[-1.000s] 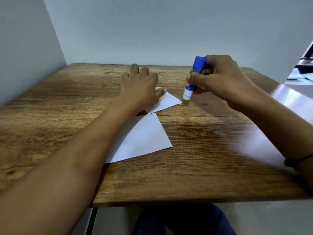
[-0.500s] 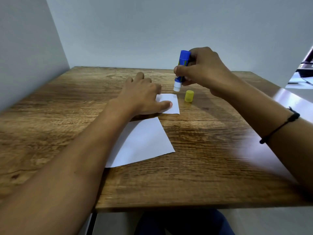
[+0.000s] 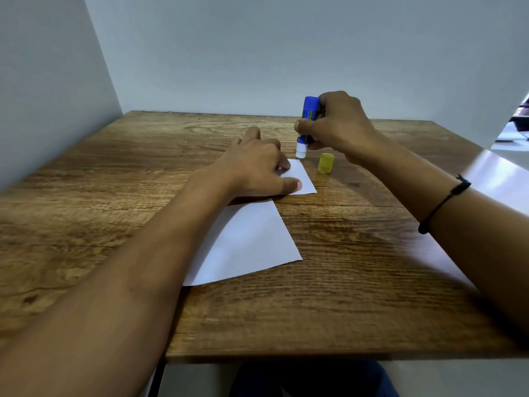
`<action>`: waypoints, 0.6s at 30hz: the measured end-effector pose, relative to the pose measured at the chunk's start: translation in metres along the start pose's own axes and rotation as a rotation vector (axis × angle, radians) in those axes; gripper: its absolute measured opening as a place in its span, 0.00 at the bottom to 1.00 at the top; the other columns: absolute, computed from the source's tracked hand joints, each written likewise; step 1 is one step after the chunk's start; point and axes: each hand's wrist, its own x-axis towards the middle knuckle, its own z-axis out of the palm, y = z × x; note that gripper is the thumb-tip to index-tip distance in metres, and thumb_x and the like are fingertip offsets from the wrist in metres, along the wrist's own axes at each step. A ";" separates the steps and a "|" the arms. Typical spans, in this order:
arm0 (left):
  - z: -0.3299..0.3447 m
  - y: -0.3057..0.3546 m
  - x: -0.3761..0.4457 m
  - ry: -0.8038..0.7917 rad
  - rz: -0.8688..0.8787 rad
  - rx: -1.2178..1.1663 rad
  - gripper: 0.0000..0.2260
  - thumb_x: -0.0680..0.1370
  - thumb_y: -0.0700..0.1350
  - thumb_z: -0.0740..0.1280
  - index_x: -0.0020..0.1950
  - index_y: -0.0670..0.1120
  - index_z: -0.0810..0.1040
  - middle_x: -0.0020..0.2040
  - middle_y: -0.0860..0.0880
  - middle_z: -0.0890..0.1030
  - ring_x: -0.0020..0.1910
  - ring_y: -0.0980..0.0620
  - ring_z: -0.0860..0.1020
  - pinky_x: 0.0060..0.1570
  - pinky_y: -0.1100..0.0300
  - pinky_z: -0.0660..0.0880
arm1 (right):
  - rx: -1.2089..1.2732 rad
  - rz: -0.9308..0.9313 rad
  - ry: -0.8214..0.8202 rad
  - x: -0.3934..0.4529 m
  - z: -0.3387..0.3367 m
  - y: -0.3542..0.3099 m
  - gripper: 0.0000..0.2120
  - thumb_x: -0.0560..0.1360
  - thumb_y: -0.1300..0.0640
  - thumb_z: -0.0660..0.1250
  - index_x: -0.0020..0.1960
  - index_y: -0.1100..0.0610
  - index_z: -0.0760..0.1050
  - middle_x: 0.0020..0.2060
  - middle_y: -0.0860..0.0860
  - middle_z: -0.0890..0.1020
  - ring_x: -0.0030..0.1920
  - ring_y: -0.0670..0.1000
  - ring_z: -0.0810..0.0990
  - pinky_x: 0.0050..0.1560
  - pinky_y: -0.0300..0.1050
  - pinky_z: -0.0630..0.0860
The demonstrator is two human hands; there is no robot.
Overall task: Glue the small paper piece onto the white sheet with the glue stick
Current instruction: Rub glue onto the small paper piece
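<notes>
- The small paper piece [image 3: 300, 179] lies flat on the wooden table [image 3: 357, 282], just beyond the far corner of the white sheet [image 3: 243, 247]; whether the two papers touch is hidden by the left hand.
- The left hand [image 3: 254, 170] lies palm down on the piece's left part, fingers spread and flat, the thumb tip pressing the near edge; it grips nothing.
- The left forearm runs diagonally from the lower left and covers the left side of the white sheet.
- The glue stick [image 3: 307, 124], blue with a white lower end, stands nearly upright, uncapped, its tip at the far corner of the small piece; I cannot tell whether it touches the paper.
- The right hand [image 3: 337, 127] closes around the stick's barrel, thumb across the front and fingers curled behind.
- The right wrist wears a thin black cord bracelet [image 3: 443, 204].
- A yellow cap [image 3: 325, 163] stands upright on the table just right of the small piece, below the right hand, apart from both.
- Pale walls enclose the table at the back and the left.
</notes>
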 end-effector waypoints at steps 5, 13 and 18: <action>-0.001 -0.003 0.000 -0.012 -0.008 -0.041 0.18 0.72 0.56 0.61 0.55 0.48 0.79 0.59 0.49 0.74 0.51 0.50 0.58 0.51 0.52 0.57 | -0.083 -0.010 -0.024 0.000 0.006 -0.002 0.17 0.70 0.56 0.71 0.53 0.66 0.73 0.45 0.62 0.80 0.45 0.60 0.83 0.48 0.54 0.81; -0.001 -0.003 0.001 -0.033 -0.020 -0.049 0.17 0.72 0.54 0.62 0.55 0.48 0.79 0.59 0.49 0.74 0.52 0.49 0.59 0.51 0.53 0.56 | -0.135 0.002 -0.044 0.000 0.010 -0.004 0.17 0.71 0.55 0.70 0.54 0.65 0.73 0.50 0.63 0.80 0.49 0.61 0.81 0.53 0.57 0.78; -0.001 -0.003 0.001 -0.035 -0.021 -0.063 0.17 0.72 0.54 0.62 0.56 0.48 0.79 0.60 0.49 0.73 0.56 0.48 0.61 0.51 0.52 0.57 | -0.088 0.019 -0.066 -0.007 0.005 -0.006 0.16 0.70 0.57 0.71 0.52 0.66 0.73 0.43 0.60 0.79 0.43 0.59 0.83 0.47 0.54 0.81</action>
